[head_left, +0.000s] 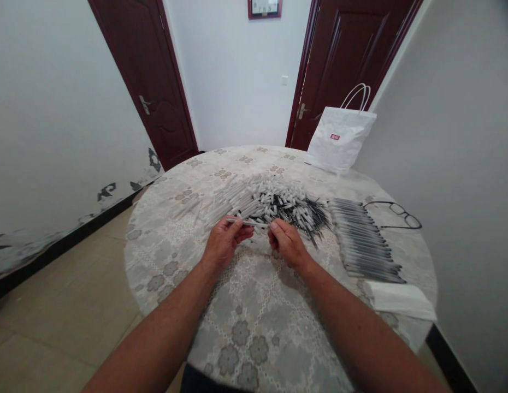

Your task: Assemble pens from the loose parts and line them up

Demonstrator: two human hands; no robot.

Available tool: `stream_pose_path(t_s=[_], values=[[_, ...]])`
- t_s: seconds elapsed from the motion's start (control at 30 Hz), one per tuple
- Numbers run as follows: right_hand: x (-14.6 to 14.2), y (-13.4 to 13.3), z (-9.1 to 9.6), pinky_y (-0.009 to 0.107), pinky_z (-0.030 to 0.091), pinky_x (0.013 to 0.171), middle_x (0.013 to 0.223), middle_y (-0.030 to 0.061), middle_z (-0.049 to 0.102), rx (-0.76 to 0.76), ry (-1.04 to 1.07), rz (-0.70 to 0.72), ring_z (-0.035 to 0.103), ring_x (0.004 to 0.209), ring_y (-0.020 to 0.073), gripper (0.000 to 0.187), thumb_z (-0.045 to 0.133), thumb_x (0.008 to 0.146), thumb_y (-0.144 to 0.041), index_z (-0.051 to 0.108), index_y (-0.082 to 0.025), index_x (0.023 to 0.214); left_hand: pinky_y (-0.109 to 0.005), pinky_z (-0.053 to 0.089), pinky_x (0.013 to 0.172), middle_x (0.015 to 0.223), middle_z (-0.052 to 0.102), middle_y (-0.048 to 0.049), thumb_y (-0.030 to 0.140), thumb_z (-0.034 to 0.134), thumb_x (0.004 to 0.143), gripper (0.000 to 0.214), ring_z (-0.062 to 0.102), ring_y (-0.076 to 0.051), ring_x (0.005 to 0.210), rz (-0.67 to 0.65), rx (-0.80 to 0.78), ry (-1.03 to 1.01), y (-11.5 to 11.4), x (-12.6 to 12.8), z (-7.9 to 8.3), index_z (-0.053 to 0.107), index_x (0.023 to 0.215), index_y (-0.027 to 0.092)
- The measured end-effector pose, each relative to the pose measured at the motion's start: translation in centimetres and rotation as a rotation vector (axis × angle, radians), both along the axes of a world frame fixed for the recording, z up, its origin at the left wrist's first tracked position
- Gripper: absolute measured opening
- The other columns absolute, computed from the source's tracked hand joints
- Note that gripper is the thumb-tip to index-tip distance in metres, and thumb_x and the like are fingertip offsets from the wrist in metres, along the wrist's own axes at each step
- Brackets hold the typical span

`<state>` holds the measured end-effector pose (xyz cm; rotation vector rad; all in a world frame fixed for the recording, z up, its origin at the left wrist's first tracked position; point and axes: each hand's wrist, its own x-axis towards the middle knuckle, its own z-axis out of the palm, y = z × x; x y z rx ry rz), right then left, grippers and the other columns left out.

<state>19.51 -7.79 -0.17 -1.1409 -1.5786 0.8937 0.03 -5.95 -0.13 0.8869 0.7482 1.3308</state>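
A round table (pixel 254 327) with a patterned cloth fills the view. A loose heap of white pen barrels and black refills (pixel 274 204) lies at its middle. My left hand (pixel 225 243) and my right hand (pixel 285 243) meet just in front of the heap. Both are closed on the two ends of one pale pen (pixel 250 222) held level between them. A neat row of assembled pens (pixel 362 240) lies to the right of my right hand.
A white paper bag (pixel 340 139) with handles stands at the table's far right edge. Black-framed glasses (pixel 397 214) lie right of the pen row. A folded white tissue (pixel 399 300) sits at the near right edge. Two dark doors and white walls stand behind.
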Motion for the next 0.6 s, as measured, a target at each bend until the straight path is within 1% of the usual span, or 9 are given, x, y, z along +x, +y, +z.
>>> stream_pose_path(t_s=[0.13, 0.23, 0.3, 0.33, 0.43, 0.5, 0.57, 0.6], values=[[0.0, 0.3, -0.3, 0.023, 0.040, 0.051, 0.061, -0.0024, 0.054, -0.067, 0.094, 0.032, 0.050, 0.051, 0.0116, 0.045, 0.042, 0.098, -0.055, 0.054, -0.021, 0.072, -0.037, 0.059, 0.079, 0.080, 0.074, -0.0051, 0.038, 0.078, 0.079, 0.032, 0.073, -0.018, 0.074, 0.013, 0.014, 0.036, 0.1, -0.2, -0.3, 0.059, 0.089, 0.015], [0.1, 0.5, -0.3, 0.023, 0.038, 0.045, 0.059, -0.0028, 0.053, -0.143, 0.173, 0.042, 0.049, 0.046, 0.0108, 0.047, 0.041, 0.096, -0.058, 0.053, -0.020, 0.071, -0.038, 0.059, 0.077, 0.080, 0.074, -0.0061, 0.040, 0.078, 0.078, 0.034, 0.072, -0.019, 0.072, 0.016, 0.021, 0.064, 0.0, -0.2, -0.3, 0.058, 0.090, 0.015], [0.1, 0.5, -0.2, 0.022, 0.037, 0.044, 0.061, -0.0023, 0.056, -0.148, 0.196, 0.036, 0.049, 0.046, 0.0106, 0.046, 0.041, 0.096, -0.058, 0.053, -0.020, 0.074, -0.038, 0.059, 0.076, 0.083, 0.075, -0.0074, 0.042, 0.079, 0.077, 0.035, 0.072, -0.019, 0.071, 0.023, 0.037, 0.109, -0.1, -0.2, -0.1, 0.059, 0.089, 0.015], [0.1, 0.5, -0.1, 0.022, 0.037, 0.044, 0.065, -0.0019, 0.059, -0.128, 0.195, 0.027, 0.050, 0.047, 0.0105, 0.042, 0.043, 0.096, -0.057, 0.055, -0.020, 0.079, -0.038, 0.059, 0.076, 0.084, 0.075, -0.0077, 0.043, 0.079, 0.077, 0.035, 0.072, -0.020, 0.071, 0.032, 0.050, 0.148, -0.2, -0.3, 0.0, 0.060, 0.089, 0.015], [0.1, 0.4, 0.1, 0.022, 0.040, 0.048, 0.072, -0.0021, 0.063, -0.039, 0.134, 0.021, 0.052, 0.051, 0.0102, 0.029, 0.056, 0.090, -0.049, 0.059, -0.020, 0.092, -0.035, 0.057, 0.072, 0.079, 0.074, -0.0071, 0.046, 0.077, 0.077, 0.035, 0.071, -0.020, 0.069, 0.058, 0.113, 0.337, -0.4, -0.8, 0.6, 0.065, 0.088, 0.016], [0.2, 0.4, 0.2, 0.022, 0.040, 0.051, 0.067, -0.0035, 0.060, -0.006, 0.084, 0.019, 0.052, 0.052, 0.0105, 0.024, 0.059, 0.089, -0.044, 0.061, -0.020, 0.090, -0.031, 0.054, 0.066, 0.072, 0.072, -0.0051, 0.047, 0.075, 0.078, 0.033, 0.068, -0.019, 0.066, 0.095, 0.172, 0.493, -0.6, -1.4, 1.1, 0.067, 0.089, 0.017], [0.5, 0.6, 0.1, 0.022, 0.040, 0.052, 0.060, -0.0048, 0.055, 0.013, 0.071, -0.036, 0.050, 0.051, 0.0110, 0.023, 0.057, 0.091, -0.043, 0.061, -0.021, 0.087, -0.028, 0.048, 0.062, 0.069, 0.068, -0.0023, 0.046, 0.072, 0.081, 0.029, 0.063, -0.017, 0.063, 0.188, 0.252, 0.667, -0.8, -2.2, 1.4, 0.068, 0.089, 0.019], [0.7, 0.7, 0.1, 0.022, 0.039, 0.052, 0.058, -0.0052, 0.054, 0.022, 0.083, -0.089, 0.050, 0.051, 0.0112, 0.023, 0.056, 0.091, -0.043, 0.061, -0.021, 0.088, -0.027, 0.046, 0.062, 0.068, 0.066, -0.0011, 0.045, 0.071, 0.082, 0.026, 0.061, -0.017, 0.062, 0.246, 0.297, 0.757, -0.8, -2.6, 1.5, 0.068, 0.089, 0.020]])
